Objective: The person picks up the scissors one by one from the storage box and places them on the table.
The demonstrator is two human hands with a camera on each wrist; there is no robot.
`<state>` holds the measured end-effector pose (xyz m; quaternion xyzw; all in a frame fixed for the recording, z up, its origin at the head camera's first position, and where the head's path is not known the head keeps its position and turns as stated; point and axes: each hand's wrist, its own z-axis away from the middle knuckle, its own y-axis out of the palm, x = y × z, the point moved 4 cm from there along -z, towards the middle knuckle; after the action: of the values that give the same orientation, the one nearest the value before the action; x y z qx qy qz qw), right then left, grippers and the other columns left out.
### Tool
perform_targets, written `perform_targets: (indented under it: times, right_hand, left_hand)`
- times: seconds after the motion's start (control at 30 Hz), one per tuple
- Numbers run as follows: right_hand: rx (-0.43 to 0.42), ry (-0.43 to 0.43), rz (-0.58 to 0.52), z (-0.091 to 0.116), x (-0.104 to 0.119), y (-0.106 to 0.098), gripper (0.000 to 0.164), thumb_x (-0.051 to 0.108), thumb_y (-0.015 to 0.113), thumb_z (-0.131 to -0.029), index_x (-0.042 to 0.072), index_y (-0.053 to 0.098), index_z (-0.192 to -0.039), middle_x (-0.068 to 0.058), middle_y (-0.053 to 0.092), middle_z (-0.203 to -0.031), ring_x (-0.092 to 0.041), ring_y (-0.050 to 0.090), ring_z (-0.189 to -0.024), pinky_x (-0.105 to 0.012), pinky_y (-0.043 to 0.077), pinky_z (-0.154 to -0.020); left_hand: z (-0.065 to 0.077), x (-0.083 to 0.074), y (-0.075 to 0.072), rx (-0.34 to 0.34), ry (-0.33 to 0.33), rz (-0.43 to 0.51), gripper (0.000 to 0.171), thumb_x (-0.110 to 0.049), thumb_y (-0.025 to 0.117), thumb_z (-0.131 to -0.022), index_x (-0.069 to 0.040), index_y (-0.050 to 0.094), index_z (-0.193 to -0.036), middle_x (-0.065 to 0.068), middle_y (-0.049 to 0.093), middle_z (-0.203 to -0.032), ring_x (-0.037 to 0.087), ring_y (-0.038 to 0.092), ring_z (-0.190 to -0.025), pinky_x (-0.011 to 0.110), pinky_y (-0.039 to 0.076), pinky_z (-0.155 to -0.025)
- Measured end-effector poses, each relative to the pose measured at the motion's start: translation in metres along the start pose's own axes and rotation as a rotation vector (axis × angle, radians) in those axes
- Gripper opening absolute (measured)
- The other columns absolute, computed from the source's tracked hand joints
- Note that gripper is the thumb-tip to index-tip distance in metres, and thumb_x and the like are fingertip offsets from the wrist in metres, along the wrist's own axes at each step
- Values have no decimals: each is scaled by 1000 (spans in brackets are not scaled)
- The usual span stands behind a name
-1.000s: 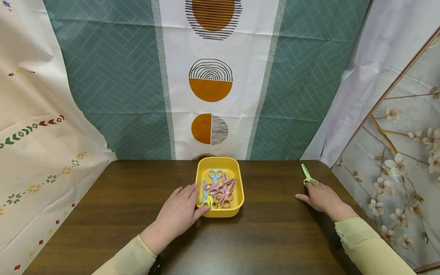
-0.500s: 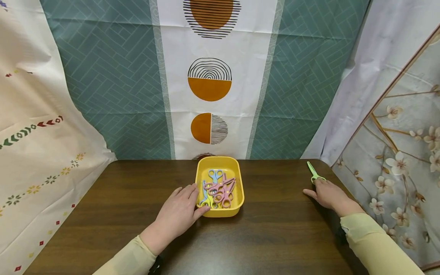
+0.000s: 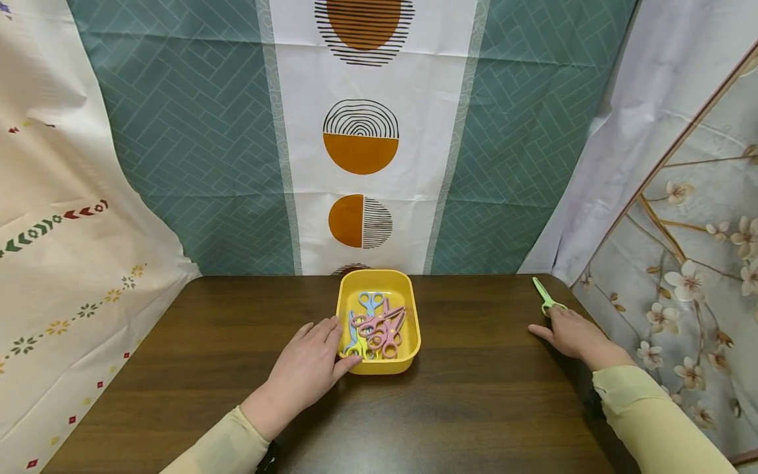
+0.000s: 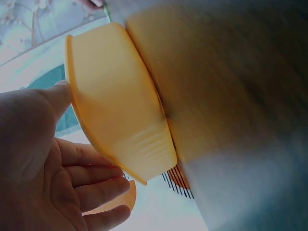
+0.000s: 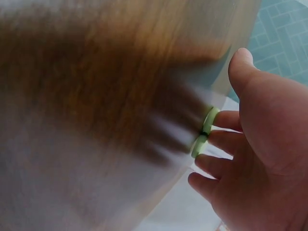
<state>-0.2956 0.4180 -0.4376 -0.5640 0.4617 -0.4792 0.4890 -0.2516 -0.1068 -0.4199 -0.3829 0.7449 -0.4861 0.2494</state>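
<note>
A yellow tray (image 3: 380, 367) stands at mid-table, holding several children's scissors: blue ones (image 3: 371, 301), pink ones (image 3: 389, 339) and yellow ones (image 3: 361, 349). My left hand (image 3: 308, 365) rests at the tray's near left corner, thumb by the front rim and loosely extended fingers along the left side; the left wrist view has the thumb (image 4: 60, 94) against the rim. Far to the right lie light green scissors (image 3: 545, 297), blades pointing away toward the back edge. My right hand (image 3: 577, 337) touches their handle loops (image 5: 207, 132) with extended fingertips, the thumb spread apart.
The dark wooden table (image 3: 462, 395) ends at a patterned curtain (image 3: 237, 164) behind. A floral cloth (image 3: 681, 316) hangs along the right edge, close to the right hand, and a cream cloth (image 3: 71, 263) along the left.
My right hand has slid the green scissors to the right and slightly back toward the table's far right corner. The left hand and the tray stay in place.
</note>
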Motion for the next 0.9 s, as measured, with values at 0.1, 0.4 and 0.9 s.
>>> perform_targets:
  times: [0.1,0.4,0.9]
  right_hand:
    - [9,6,-3,1,-2,-2,67,42,69,-110,-21,57,-129,-39,65,-116,-59,64,-113,-67,54,-94]
    - [12,26,-36,-6,-30,15,88,65,62,-107,-17,57,-137,-42,61,-133,-59,59,-125,-71,50,-101]
    - [18,32,-31,1,-13,-2,70,44,69,-110,-20,55,-133,-43,61,-127,-61,60,-121,-70,51,-98]
  left_hand:
    - [0,0,0,17,-10,4,75,-54,75,-104,8,66,-143,23,65,-147,38,63,-137,58,47,-117]
    - [0,1,1,17,-14,8,75,-54,76,-103,9,66,-143,23,66,-147,39,63,-136,58,47,-117]
    - [0,1,0,24,-20,18,75,-54,76,-103,8,66,-143,24,65,-148,39,63,-137,58,47,-117]
